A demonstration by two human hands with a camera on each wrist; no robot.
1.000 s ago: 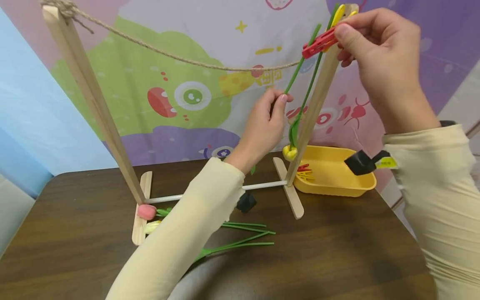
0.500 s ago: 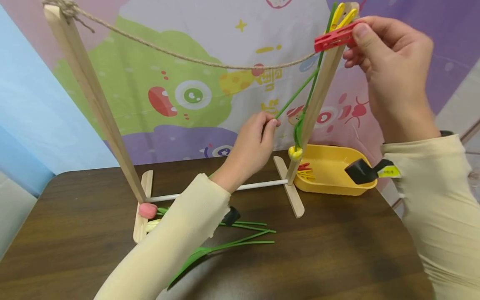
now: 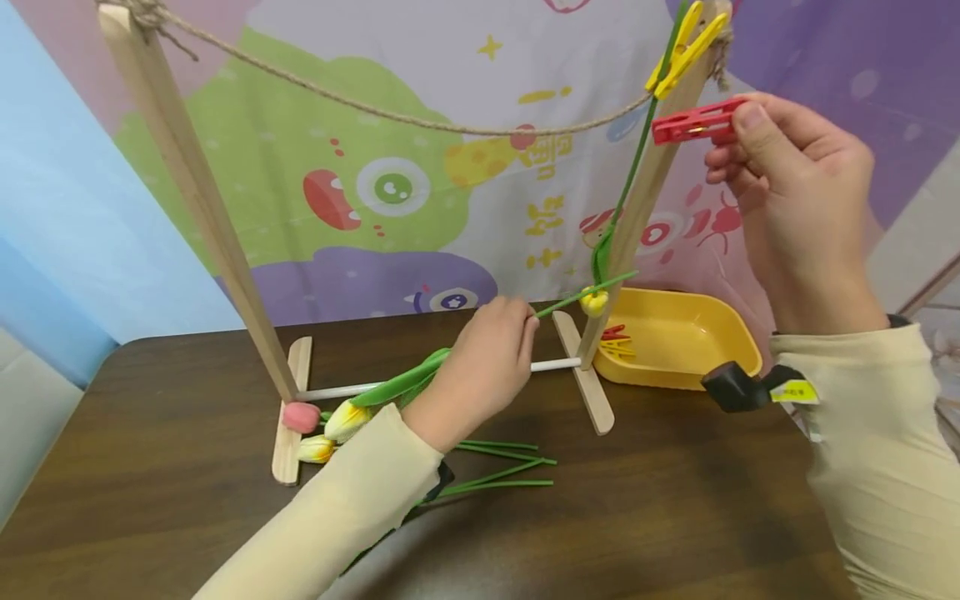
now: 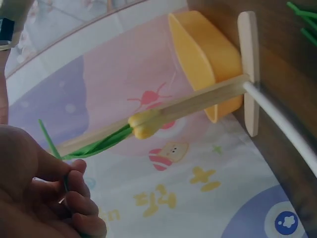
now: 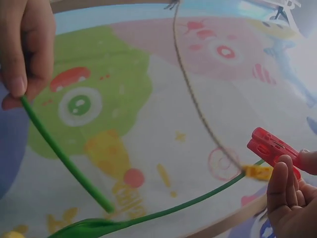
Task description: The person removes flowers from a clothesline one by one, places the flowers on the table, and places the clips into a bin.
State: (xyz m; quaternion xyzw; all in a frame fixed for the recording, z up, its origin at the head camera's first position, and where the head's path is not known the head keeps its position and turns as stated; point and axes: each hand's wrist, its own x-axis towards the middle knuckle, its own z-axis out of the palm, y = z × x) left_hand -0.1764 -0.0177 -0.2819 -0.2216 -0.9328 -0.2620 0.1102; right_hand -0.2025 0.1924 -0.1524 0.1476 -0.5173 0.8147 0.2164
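My left hand [image 3: 480, 367] pinches the green stem of a white-and-yellow tulip [image 3: 347, 421], whose bloom points left, low over the table. The stem's free end [image 5: 69, 158] sticks out past the fingers toward the right post. Up beside that post, my right hand [image 3: 806, 179] holds a red clothespin [image 3: 693, 123] between thumb and fingers; nothing shows in its tips. A yellow clothespin [image 3: 682, 54] grips the rope [image 3: 480, 131] near its right end. From it a yellow tulip [image 3: 595, 302] hangs bloom down, also visible in the left wrist view.
Wooden posts [image 3: 195, 192] on flat feet carry the rope, with a white rod [image 3: 555, 365] joining them below. A pink tulip [image 3: 302, 417] and other tulips lie at the left foot, stems pointing right. A yellow basin [image 3: 738, 333] with several clothespins stands right of the frame.
My left hand has lowered the tulip from the rope toward the table, drawing its stem away from the red clothespin. My right hand has moved slightly right and down with the clothespin.
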